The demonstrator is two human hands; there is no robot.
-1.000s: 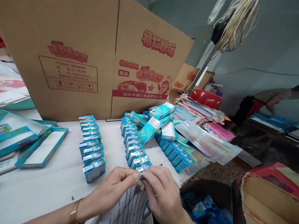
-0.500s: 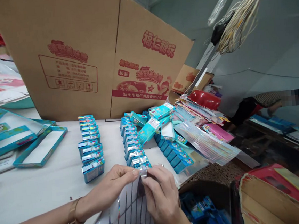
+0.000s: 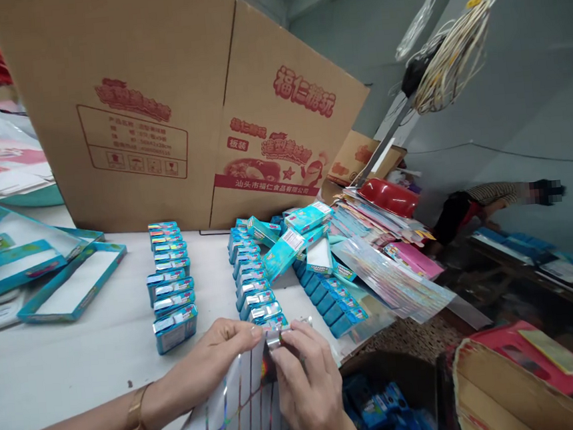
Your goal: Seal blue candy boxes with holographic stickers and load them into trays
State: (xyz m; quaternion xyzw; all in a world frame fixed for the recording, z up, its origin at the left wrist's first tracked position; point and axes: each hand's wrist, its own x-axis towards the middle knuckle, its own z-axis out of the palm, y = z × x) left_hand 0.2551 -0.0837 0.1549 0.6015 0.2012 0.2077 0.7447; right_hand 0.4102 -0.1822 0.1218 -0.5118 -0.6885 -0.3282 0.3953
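Observation:
My left hand pinches the top edge of a sheet of silvery stickers ruled into narrow strips. Against that same edge, the closed fingers of my right hand grip a small shiny sticker, which curls up from the sheet. Just beyond my fingertips, a middle row of small blue boxes runs away from me. To its left stands another row of blue boxes. The lower part of the sheet is partly hidden behind my right hand.
A tall cardboard carton stands behind the rows. Shallow blue trays lie at left. Flat blue cartons and sticker sheets lie at right. Below is a bin of blue boxes. A person bends over another table.
My right fingers have shifted slightly and the shiny sticker curls up a little differently from the sheet. My left hand keeps its hold. The camera view has shifted a little.

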